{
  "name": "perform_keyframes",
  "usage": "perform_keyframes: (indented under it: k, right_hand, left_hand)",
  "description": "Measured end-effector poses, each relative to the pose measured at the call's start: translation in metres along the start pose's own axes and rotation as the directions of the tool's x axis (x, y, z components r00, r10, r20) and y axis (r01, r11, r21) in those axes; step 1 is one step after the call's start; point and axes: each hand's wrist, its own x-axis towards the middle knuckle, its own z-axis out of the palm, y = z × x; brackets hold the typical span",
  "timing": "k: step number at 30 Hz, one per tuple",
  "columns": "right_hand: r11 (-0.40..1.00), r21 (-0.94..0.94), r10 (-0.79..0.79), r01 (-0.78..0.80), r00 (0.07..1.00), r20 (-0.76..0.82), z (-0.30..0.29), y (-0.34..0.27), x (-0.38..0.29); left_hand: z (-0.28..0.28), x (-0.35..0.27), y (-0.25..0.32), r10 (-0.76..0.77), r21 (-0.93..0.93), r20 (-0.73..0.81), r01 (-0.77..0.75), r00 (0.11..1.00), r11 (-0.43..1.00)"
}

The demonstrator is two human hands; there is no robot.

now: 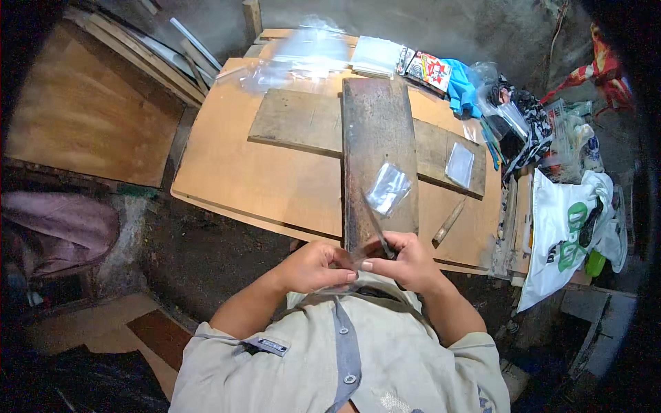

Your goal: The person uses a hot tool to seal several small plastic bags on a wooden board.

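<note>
Close together at the near end of a long dark wooden board (379, 124), both hands pinch a thin, clear piece that looks like plastic film. My left hand (323, 267) has its thumb and fingers closed on one side of it. My right hand (403, 262) holds the other side and also a thin dark blade (378, 227), which points away from me; its handle is hidden in the fingers. On the long board, just beyond, lies a small clear plastic packet (389, 189). Another clear packet (459, 165) rests on the crosswise board at the right.
A wooden stick (448, 223) lies on the tabletop (248, 180). Clear plastic sheets (312, 51), a stack of plastic bags (377, 54), a printed box (429, 70) and a blue cloth (462, 88) line the far edge. A white plastic bag (557, 232) hangs at the right.
</note>
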Motion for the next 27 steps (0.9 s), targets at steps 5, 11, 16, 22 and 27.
perform_keyframes:
  k: [5,11,16,22,27]
  right_hand:
    - [0.997,0.060,0.056,-0.050,0.993,-0.102,0.002,0.001,0.001]
    - [0.982,0.188,0.070,-0.016,0.957,-0.282,-0.006,0.010,-0.004]
    - [0.954,0.300,0.075,0.022,0.948,-0.308,-0.002,0.019,-0.004]
    - [0.966,0.258,0.079,0.006,0.946,-0.315,-0.004,0.020,-0.008]
    - [0.960,0.272,0.029,0.070,0.939,-0.342,-0.006,0.026,-0.009]
  left_hand:
    - [-0.004,0.003,-0.008,0.098,-0.005,-0.015,-0.098,0.995,0.995]
    - [-0.014,-0.004,-0.003,0.014,-0.290,-0.307,-0.107,0.951,0.951]
    - [-0.014,-0.003,-0.006,0.041,-0.257,-0.299,-0.122,0.953,0.959]
    - [-0.011,-0.001,-0.002,0.021,-0.344,-0.382,-0.164,0.924,0.924]
    - [-0.006,0.001,-0.001,0.050,-0.283,-0.452,-0.196,0.891,0.939]
